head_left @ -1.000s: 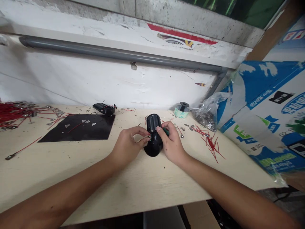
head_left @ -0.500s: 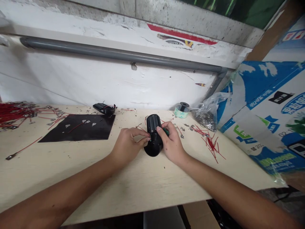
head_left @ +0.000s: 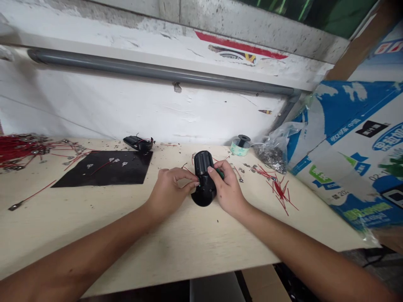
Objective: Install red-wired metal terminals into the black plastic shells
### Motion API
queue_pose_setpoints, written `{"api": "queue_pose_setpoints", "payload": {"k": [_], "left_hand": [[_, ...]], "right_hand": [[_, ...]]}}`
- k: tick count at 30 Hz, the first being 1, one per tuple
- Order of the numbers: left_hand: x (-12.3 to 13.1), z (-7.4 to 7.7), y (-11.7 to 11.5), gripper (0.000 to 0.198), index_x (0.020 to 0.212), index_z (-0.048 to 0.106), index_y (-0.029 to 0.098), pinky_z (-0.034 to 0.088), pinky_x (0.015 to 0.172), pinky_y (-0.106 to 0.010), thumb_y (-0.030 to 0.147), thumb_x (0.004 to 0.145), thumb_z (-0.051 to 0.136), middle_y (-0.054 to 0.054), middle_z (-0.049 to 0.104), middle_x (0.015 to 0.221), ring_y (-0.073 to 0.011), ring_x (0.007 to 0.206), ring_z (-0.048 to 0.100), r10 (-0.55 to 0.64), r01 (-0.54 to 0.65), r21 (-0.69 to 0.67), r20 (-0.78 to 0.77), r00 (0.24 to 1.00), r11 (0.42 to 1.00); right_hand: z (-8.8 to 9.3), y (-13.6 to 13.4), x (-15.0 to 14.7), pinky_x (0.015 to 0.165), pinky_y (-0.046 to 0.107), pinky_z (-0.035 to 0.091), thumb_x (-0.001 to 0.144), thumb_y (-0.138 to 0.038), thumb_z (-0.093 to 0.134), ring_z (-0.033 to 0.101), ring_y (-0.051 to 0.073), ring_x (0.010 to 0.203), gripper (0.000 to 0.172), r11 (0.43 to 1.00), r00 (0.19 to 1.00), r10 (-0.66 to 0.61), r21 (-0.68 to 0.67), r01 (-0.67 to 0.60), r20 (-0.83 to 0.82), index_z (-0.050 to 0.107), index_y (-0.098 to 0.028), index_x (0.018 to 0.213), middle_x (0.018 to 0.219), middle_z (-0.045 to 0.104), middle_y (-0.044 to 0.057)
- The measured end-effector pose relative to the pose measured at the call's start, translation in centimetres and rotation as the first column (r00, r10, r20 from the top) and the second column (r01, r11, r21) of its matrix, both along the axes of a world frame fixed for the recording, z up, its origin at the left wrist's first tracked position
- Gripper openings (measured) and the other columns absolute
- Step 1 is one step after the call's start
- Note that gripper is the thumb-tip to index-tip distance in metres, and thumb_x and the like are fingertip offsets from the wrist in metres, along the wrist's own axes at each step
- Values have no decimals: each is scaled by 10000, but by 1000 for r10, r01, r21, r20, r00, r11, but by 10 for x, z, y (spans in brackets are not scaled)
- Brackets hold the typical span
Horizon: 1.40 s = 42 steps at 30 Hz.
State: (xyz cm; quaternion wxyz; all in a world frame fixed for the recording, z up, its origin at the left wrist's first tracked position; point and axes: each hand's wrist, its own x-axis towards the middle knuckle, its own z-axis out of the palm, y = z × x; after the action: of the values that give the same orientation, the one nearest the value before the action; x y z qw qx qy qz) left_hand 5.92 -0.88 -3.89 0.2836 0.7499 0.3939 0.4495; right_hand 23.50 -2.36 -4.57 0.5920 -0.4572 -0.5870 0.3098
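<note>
2 hands at a black housing [head_left: 204,191], over the middle of a pale table [head_left: 141,256].
At the far left is a heap of red wires [head_left: 22,153]; 1 wire with a metal tab [head_left: 31,195] lies nearer. Beside them is a black sheet [head_left: 130,175], another black housing [head_left: 143,146] at its far edge. A strip of tabletop separates the sheet from the left hand [head_left: 170,186], whose thumb and forefinger meet at the held housing's left edge; whether they grip a small part cannot be told. The right hand [head_left: 228,186] clasps that housing's right edge, thumb on top. A broad stretch of tabletop runs to the near edge. Rightward lie a tape roll [head_left: 239,148], loose red wires [head_left: 279,191] and a clear bag [head_left: 272,157]; a blue-and-white carton [head_left: 349,155] bounds the right edge.
</note>
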Motion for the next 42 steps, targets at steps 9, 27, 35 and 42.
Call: {"api": "queue_pose_setpoints", "payload": {"k": [9, 27, 35, 42], "left_hand": [[-1, -1, 1, 57, 811, 772, 224, 536, 878, -383, 225, 803, 716, -33, 762, 896, -199, 830, 704, 8, -9, -61, -29, 1000, 998], [-3, 5, 2, 108, 817, 789, 271, 447, 950, -462, 176, 782, 750, -23, 772, 940, -240, 976, 681, 7, 6, 98, -134, 991, 995], [-4, 2, 2, 86, 820, 789, 265, 403, 956, -459, 207, 826, 726, -32, 755, 948, -239, 995, 633, -24, 46, 123, -180, 983, 991], [-7, 8, -1, 174, 874, 798, 306, 352, 983, -502, 281, 900, 627, -69, 623, 1154, -275, 1076, 474, -27, 87, 197, -292, 956, 977]], "right_hand": [[-1, 1, -1, 696, 316, 365, 938, -387, 581, 457, 169, 745, 212, 1000, 1000, 12, -6, -12, -11, 466, -225, 867, 806, 506, -19], [-1, 2, 0, 721, 321, 363, 925, -398, 583, 451, 177, 761, 220, 1000, 1000, 8, -16, -8, 0, 463, -226, 855, 810, 486, -18], [0, 1, 1, 713, 313, 363, 924, -394, 581, 447, 173, 754, 218, 1000, 1000, 4, -24, -4, 5, 460, -226, 855, 810, 487, -19], [-2, 4, 3, 678, 304, 387, 876, -452, 624, 474, 178, 734, 270, 998, 996, 0, -60, -6, -93, 481, -231, 817, 769, 501, -18]]}}
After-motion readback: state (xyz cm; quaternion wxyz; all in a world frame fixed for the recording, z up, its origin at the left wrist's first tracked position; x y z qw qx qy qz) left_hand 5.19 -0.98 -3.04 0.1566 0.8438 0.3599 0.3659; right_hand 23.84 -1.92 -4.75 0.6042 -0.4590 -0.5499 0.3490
